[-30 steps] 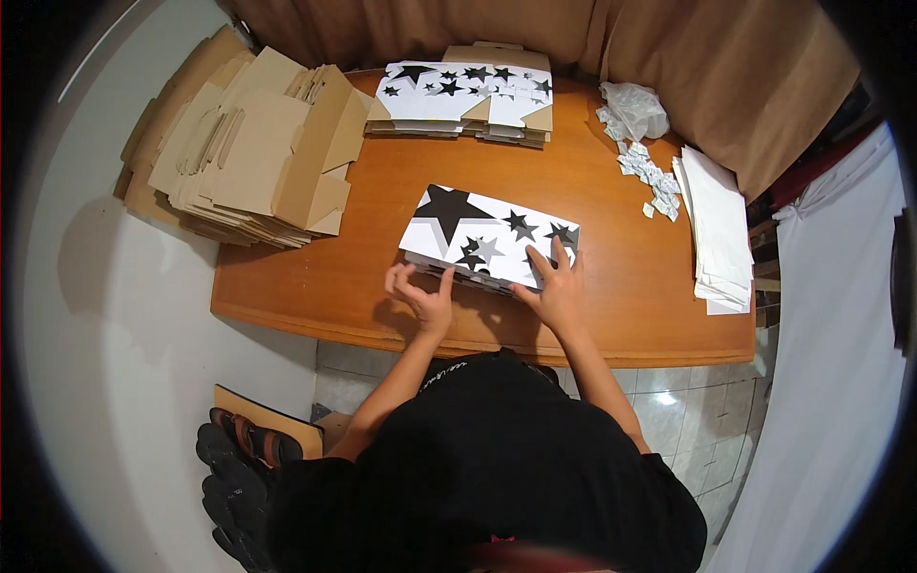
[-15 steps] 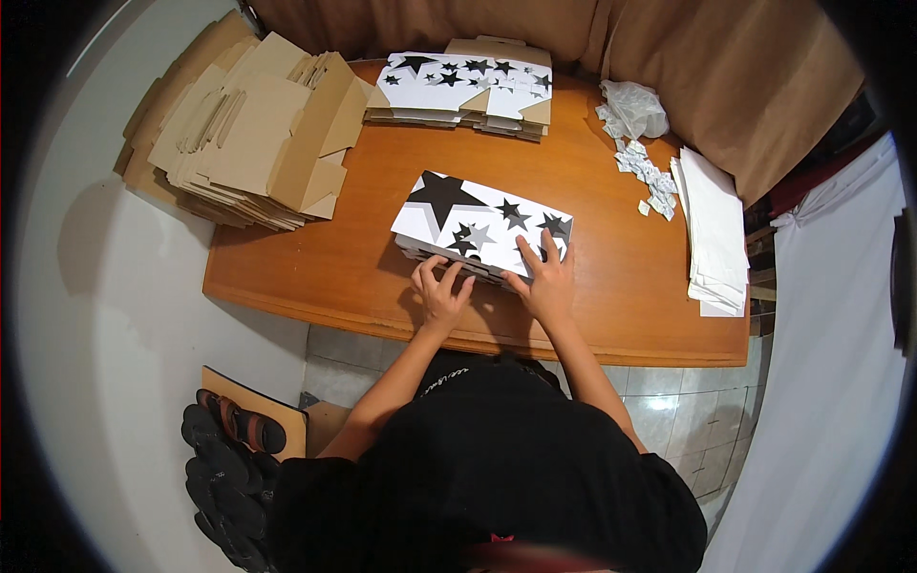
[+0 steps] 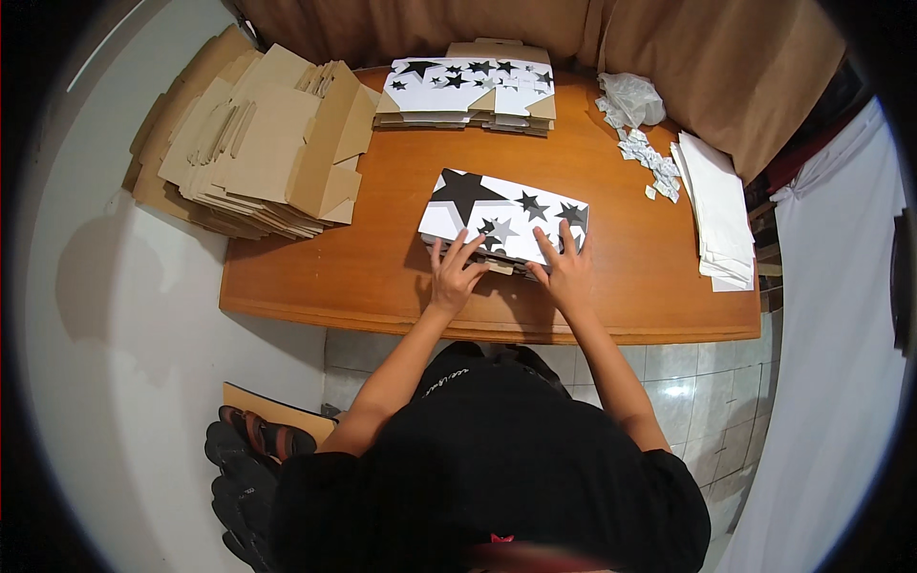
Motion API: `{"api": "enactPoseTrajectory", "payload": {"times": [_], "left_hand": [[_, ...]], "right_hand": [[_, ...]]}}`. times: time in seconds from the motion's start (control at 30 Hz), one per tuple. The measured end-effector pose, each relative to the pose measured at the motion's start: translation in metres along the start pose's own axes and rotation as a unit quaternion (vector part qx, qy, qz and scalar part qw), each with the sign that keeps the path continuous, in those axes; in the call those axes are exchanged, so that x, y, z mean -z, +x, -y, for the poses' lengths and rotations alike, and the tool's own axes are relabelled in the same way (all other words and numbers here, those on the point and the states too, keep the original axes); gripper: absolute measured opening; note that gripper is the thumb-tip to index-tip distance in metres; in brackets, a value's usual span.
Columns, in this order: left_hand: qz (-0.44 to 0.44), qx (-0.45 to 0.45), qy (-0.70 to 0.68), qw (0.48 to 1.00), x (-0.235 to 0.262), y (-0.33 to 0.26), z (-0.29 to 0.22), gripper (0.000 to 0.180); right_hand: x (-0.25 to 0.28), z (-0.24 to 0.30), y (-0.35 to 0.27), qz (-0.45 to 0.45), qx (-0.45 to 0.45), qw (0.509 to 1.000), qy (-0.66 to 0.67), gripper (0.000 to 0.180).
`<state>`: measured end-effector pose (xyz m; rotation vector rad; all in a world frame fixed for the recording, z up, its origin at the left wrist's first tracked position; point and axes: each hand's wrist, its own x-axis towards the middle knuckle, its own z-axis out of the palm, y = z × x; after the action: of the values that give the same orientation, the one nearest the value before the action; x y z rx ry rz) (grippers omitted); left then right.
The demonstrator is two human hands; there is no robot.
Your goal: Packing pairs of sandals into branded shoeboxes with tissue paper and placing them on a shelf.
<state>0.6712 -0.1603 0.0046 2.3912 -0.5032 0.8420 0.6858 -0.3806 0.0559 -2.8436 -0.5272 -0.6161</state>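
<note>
A closed cardboard box, white with black and grey stars on its lid, lies on the wooden table in front of me. My left hand grips the near edge left of centre, fingertips on the lid and thumb low at the front. At the right end of that edge, my right hand spreads its fingers over the lid, its thumb against the front side. Between the two hands a bit of tan cardboard shows at the front. Most of the front side is hidden by shadow and fingers.
Flattened brown cardboard boxes are stacked at the table's left. Star-printed flat boxes lie at the back. On the right are a clear plastic bag, scattered small white packets and a pile of white paper sheets. Sandals sit lower left.
My left hand has moved from the front side up onto the lid's near edge. The right hand keeps about the same hold. The whole view has tilted slightly.
</note>
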Motion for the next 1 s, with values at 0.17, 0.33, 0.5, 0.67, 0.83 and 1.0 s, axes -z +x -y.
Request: {"api": "enactPoseTrajectory", "payload": {"times": [0.17,0.33,0.5,0.67,0.83,1.0], "left_hand": [[0.020,-0.029,-0.076,0.996,0.004,0.005,0.006,0.009],[0.028,-0.044,-0.089,0.995,0.008,0.010,0.009,0.010],[0.030,-0.045,-0.095,0.994,0.007,0.013,0.013,0.010],[0.039,-0.052,-0.119,0.991,0.006,0.012,0.021,0.014],[-0.058,0.025,-0.051,0.997,0.017,0.016,0.032,0.043],[-0.023,0.143,-0.280,0.949,0.023,0.032,0.056,0.055]], "right_hand": [[-0.004,0.009,-0.005,-0.021,-0.021,0.999,-0.021,0.058],[-0.007,0.015,-0.005,-0.030,-0.056,0.996,-0.058,0.057],[-0.013,0.025,-0.009,-0.053,-0.084,0.994,-0.051,0.055],[-0.016,0.035,-0.012,-0.069,-0.110,0.990,-0.051,0.054],[-0.021,0.033,-0.014,-0.088,-0.097,0.991,-0.012,0.052],[-0.018,0.033,-0.016,-0.094,-0.076,0.993,-0.007,0.051]]}}
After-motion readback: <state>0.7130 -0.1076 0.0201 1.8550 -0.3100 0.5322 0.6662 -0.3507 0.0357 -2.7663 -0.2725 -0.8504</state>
